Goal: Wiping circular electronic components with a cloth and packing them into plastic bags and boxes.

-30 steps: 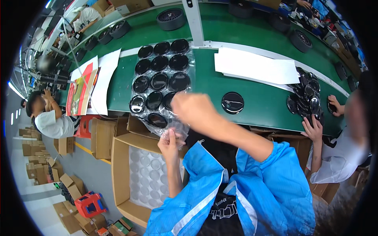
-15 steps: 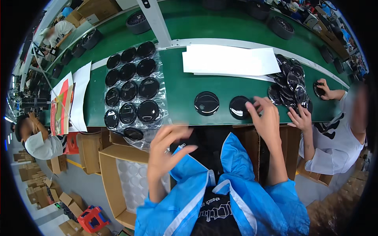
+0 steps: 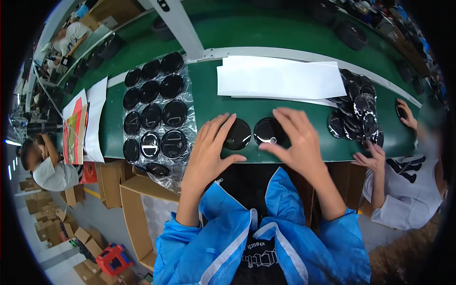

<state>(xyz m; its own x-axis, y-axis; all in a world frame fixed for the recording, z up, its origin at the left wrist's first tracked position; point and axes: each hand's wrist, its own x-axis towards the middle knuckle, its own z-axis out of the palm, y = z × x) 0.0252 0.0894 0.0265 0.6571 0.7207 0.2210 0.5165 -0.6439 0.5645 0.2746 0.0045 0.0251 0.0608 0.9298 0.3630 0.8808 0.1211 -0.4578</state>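
Two black discs lie out on the bench; many wait in the plastic tray left of them. Both hands, left and right, rest open on the discs.

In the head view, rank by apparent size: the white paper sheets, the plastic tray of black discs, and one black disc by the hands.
1. Plastic tray of black discs
2. White paper sheets, nearly as large
3. Black disc

I'm looking at a factory packing line: a long green conveyor belt, trays of black round lids, stacked cardboard boxes, and other workers alongside.
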